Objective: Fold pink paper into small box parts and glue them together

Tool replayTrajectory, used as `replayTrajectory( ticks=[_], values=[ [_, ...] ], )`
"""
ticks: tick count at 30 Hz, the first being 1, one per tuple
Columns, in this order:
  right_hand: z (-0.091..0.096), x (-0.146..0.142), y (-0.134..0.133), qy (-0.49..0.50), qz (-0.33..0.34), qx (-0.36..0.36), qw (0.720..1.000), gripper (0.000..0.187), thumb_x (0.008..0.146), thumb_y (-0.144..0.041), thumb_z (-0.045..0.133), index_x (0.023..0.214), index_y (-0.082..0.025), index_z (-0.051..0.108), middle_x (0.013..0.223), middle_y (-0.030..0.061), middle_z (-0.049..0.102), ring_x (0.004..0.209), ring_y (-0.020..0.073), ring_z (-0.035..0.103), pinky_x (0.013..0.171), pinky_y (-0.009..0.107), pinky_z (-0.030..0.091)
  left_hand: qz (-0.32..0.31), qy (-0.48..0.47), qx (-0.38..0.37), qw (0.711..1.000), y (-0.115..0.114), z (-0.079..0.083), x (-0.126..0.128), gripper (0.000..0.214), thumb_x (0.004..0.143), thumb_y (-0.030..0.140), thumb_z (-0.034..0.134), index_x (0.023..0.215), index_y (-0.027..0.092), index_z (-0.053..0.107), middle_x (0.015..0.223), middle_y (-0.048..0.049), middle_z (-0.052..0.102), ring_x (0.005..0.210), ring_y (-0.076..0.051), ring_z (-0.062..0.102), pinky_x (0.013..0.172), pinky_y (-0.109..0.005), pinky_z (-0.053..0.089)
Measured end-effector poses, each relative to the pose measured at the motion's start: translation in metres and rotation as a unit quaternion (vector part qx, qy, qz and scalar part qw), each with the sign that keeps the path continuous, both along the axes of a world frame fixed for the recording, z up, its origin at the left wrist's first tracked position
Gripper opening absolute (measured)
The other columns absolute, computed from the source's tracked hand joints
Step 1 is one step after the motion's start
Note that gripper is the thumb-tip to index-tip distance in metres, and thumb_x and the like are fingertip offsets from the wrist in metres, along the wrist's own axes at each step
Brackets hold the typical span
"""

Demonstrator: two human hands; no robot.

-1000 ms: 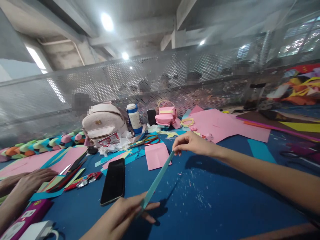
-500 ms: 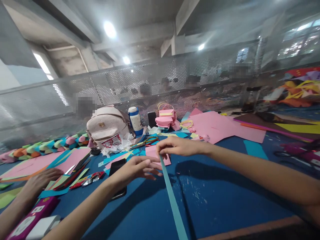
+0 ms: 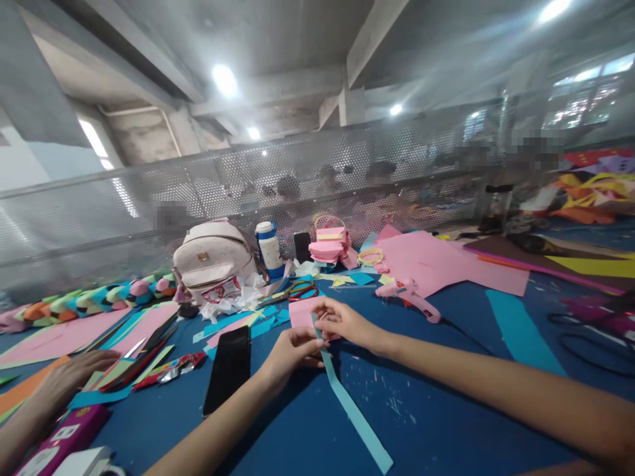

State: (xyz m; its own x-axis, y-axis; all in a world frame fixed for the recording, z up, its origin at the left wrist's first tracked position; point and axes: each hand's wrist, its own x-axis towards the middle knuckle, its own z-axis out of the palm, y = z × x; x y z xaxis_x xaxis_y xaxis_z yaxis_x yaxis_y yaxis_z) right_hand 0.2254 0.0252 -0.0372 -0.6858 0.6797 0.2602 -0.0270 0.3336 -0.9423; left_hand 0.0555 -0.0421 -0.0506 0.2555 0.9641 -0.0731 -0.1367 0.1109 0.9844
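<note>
A long teal paper strip point(image 3: 354, 416) runs from the table's near side up to both my hands at the middle of the blue table point(image 3: 436, 423). My left hand point(image 3: 292, 350) pinches the strip near its far end, fingers closed on it. My right hand point(image 3: 342, 318) meets it there, fingertips closed on the strip's end. Just behind the hands lies a pink folded paper square point(image 3: 301, 312). A black phone point(image 3: 229, 367) lies left of my left hand.
Another person's hand point(image 3: 69, 380) rests at the left on coloured paper strips. A pink glue gun point(image 3: 411, 297), scissors point(image 3: 297, 289), a pink backpack point(image 3: 213, 254), a bottle point(image 3: 269, 248), pink boxes point(image 3: 330, 241) and large pink sheets point(image 3: 436, 261) lie beyond. A perforated screen stands behind.
My left hand has let go of the strip's near end, moved forward and joined my right hand at the far end. My right hand drew left and nearer; the strip now lies along the table.
</note>
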Motion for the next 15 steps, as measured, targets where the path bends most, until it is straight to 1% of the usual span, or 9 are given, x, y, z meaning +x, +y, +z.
replayTrajectory(
  ticks=[3, 6, 11, 15],
  values=[
    [-0.012, -0.003, -0.002, 0.014, -0.022, -0.059, 0.998, 0.036, 0.078, -0.042, 0.068, 0.099, -0.017, 0.052, 0.084, 0.0002, 0.057, 0.066, 0.0118, 0.057, 0.064, 0.026, 0.049, 0.01, 0.015, 0.005, 1.0, -0.002, -0.003, 0.0, 0.043, 0.061, 0.042, 0.086, 0.083, 0.009, 0.07, 0.075, -0.0046, 0.068, 0.066, -0.014, 0.067, 0.063, -0.026, 0.06],
    [-0.015, -0.003, -0.003, 0.018, -0.029, -0.098, 0.995, 0.04, 0.073, -0.042, 0.073, 0.097, -0.016, 0.055, 0.08, -0.0004, 0.059, 0.065, 0.0112, 0.057, 0.065, 0.025, 0.047, 0.011, 0.025, 0.002, 1.0, -0.004, -0.004, -0.001, 0.043, 0.062, 0.043, 0.086, 0.079, 0.009, 0.067, 0.07, -0.0034, 0.066, 0.063, -0.014, 0.067, 0.058, -0.024, 0.059],
    [-0.015, -0.003, -0.007, 0.008, -0.016, -0.138, 0.99, 0.04, 0.072, -0.045, 0.077, 0.092, -0.015, 0.059, 0.077, -0.0007, 0.06, 0.065, 0.0104, 0.054, 0.061, 0.023, 0.044, 0.017, 0.026, 0.005, 0.999, -0.006, -0.004, -0.003, 0.046, 0.06, 0.043, 0.086, 0.082, 0.011, 0.061, 0.064, 0.0001, 0.063, 0.06, -0.014, 0.067, 0.051, -0.024, 0.059],
    [-0.017, -0.003, -0.008, -0.008, 0.006, -0.156, 0.988, 0.042, 0.073, -0.047, 0.077, 0.094, -0.015, 0.059, 0.078, -0.0002, 0.061, 0.068, 0.0121, 0.056, 0.061, 0.023, 0.044, 0.01, 0.022, 0.014, 1.0, -0.005, -0.006, -0.003, 0.05, 0.057, 0.043, 0.088, 0.08, 0.015, 0.053, 0.061, 0.0029, 0.061, 0.057, -0.016, 0.067, 0.048, -0.025, 0.059]
  ],
)
